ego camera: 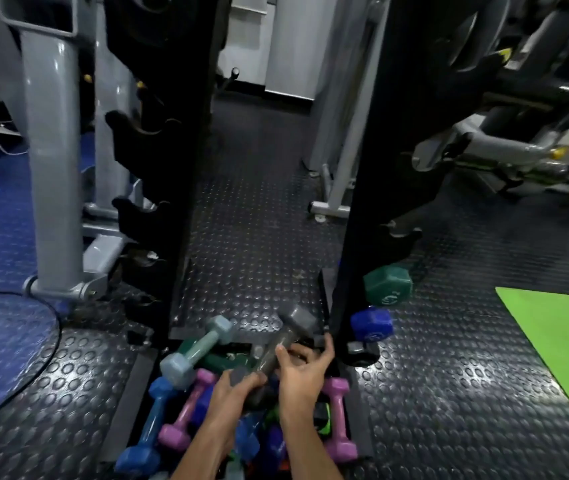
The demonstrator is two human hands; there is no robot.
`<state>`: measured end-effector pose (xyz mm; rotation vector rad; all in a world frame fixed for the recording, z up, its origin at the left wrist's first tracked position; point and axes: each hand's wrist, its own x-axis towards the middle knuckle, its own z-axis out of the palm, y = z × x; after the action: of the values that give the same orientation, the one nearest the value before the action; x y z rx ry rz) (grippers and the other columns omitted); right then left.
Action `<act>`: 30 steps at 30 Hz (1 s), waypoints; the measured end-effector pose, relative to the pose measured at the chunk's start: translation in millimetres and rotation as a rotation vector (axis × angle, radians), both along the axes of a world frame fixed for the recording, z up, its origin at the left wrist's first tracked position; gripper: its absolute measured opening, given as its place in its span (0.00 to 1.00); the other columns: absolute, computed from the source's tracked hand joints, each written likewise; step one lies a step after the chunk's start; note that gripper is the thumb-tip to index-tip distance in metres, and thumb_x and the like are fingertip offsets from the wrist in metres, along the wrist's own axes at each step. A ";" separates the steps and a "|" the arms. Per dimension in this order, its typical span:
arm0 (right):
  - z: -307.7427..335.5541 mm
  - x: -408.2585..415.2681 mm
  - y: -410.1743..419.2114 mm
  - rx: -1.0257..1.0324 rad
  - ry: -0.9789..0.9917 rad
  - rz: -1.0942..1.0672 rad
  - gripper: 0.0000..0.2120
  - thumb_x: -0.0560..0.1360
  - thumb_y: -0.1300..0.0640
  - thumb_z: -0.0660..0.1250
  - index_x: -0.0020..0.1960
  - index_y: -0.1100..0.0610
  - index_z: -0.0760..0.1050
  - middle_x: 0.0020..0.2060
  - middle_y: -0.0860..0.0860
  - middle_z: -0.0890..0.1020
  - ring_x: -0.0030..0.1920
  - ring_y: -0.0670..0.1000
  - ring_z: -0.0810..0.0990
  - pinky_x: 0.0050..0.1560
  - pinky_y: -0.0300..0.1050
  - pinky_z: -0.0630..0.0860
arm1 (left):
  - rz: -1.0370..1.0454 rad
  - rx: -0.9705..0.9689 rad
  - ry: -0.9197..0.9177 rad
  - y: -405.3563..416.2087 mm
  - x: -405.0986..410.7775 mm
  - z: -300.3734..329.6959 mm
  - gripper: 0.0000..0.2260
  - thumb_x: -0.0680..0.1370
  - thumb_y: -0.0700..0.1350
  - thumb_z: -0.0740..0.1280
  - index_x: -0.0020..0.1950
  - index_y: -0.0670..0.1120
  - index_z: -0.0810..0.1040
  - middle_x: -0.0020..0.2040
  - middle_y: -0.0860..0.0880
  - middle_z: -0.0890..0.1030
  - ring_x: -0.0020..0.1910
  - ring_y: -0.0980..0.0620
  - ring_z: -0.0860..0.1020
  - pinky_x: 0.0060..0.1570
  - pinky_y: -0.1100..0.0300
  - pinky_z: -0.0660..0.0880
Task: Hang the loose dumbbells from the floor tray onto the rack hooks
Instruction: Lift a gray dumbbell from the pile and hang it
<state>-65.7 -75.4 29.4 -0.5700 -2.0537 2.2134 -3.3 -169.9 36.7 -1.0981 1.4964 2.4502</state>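
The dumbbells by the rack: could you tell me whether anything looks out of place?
Yes. The floor tray holds dumbbells dumped crisscross on each other, while several hooks on the left post hang bare. Both hands, left and right, grip a grey dumbbell above the pile.

Tray [362, 441] mostly buried under dumbbells, its near end cut off by the bottom edge, grey dumbbell [285, 344] partly covered by both hands, rack [373, 168] uprights cut off at the top, dark and blurred
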 end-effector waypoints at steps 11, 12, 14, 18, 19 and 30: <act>101.2 0.3 82.3 0.081 0.399 -0.196 0.40 0.79 0.63 0.72 0.80 0.37 0.58 0.43 0.49 0.82 0.41 0.48 0.82 0.48 0.43 0.79 | -0.239 0.064 0.258 71.6 -24.0 46.1 0.32 0.56 0.45 0.81 0.58 0.37 0.79 0.47 0.37 0.84 0.44 0.44 0.82 0.45 0.52 0.80; 109.3 -1.4 89.1 0.076 0.420 -0.166 0.40 0.79 0.64 0.71 0.80 0.36 0.58 0.41 0.49 0.82 0.40 0.49 0.81 0.47 0.45 0.80 | -0.234 0.072 0.275 76.9 -24.2 49.1 0.32 0.56 0.44 0.80 0.58 0.36 0.78 0.45 0.38 0.83 0.42 0.44 0.82 0.40 0.55 0.80; 122.0 -2.1 98.3 0.054 0.473 -0.077 0.38 0.79 0.63 0.71 0.80 0.35 0.60 0.46 0.48 0.84 0.44 0.50 0.82 0.48 0.43 0.80 | -0.210 0.108 0.297 85.0 -24.2 56.0 0.31 0.56 0.42 0.79 0.58 0.36 0.78 0.44 0.38 0.83 0.39 0.44 0.82 0.35 0.56 0.80; 151.7 -5.4 107.2 0.022 0.565 -0.080 0.35 0.78 0.66 0.72 0.77 0.40 0.66 0.63 0.52 0.83 0.58 0.50 0.84 0.54 0.36 0.79 | -0.261 0.156 0.385 98.1 -32.0 74.8 0.33 0.57 0.45 0.82 0.61 0.41 0.79 0.55 0.30 0.82 0.48 0.40 0.81 0.52 0.46 0.76; 162.2 -7.3 111.1 0.015 0.582 -0.094 0.35 0.78 0.67 0.72 0.76 0.40 0.66 0.63 0.52 0.83 0.59 0.50 0.84 0.54 0.35 0.78 | -0.269 0.165 0.396 101.1 -34.8 82.6 0.32 0.59 0.46 0.82 0.61 0.41 0.79 0.58 0.29 0.80 0.50 0.38 0.81 0.55 0.44 0.74; 264.6 -107.8 196.0 0.207 0.382 0.051 0.31 0.76 0.58 0.76 0.74 0.41 0.69 0.39 0.54 0.81 0.40 0.51 0.83 0.41 0.48 0.79 | -0.412 0.227 0.548 156.1 -79.0 189.0 0.24 0.73 0.44 0.76 0.67 0.39 0.75 0.60 0.39 0.84 0.58 0.40 0.83 0.64 0.41 0.76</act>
<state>-173.4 120.6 294.0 -0.0686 -2.0681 1.9135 -82.3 -13.8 225.8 -0.0548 1.3229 2.6228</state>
